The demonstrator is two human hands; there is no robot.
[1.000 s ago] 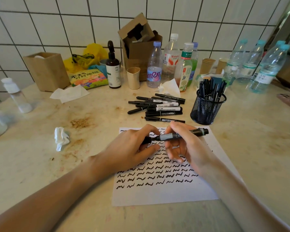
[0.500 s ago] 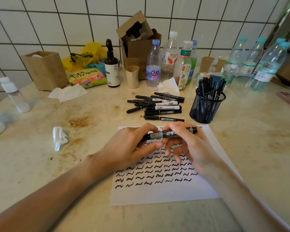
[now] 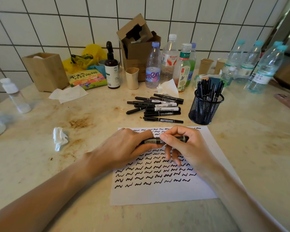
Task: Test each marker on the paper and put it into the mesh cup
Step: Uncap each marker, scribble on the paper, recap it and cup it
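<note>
A black and grey marker (image 3: 153, 141) lies level just above the white paper (image 3: 159, 192), held at both ends. My left hand (image 3: 124, 149) grips its left part, and my right hand (image 3: 186, 148) pinches its right part between thumb and forefinger. Rows of black squiggles cover the upper and middle paper. A pile of several black markers (image 3: 157, 108) lies on the table behind the paper. The black mesh cup (image 3: 205, 108) stands to the right of that pile with several markers upright in it.
Bottles (image 3: 153, 66), a brown pump bottle (image 3: 111, 67), paper cups (image 3: 132, 77), an open cardboard box (image 3: 137, 46) and a wooden box (image 3: 45, 71) line the tiled wall. A crumpled tissue (image 3: 59, 138) lies left of the paper. More water bottles (image 3: 264, 67) stand at the right.
The marker has slid left into my hands, so less of it sticks out on the right. Both hands stay together over the paper's top.
</note>
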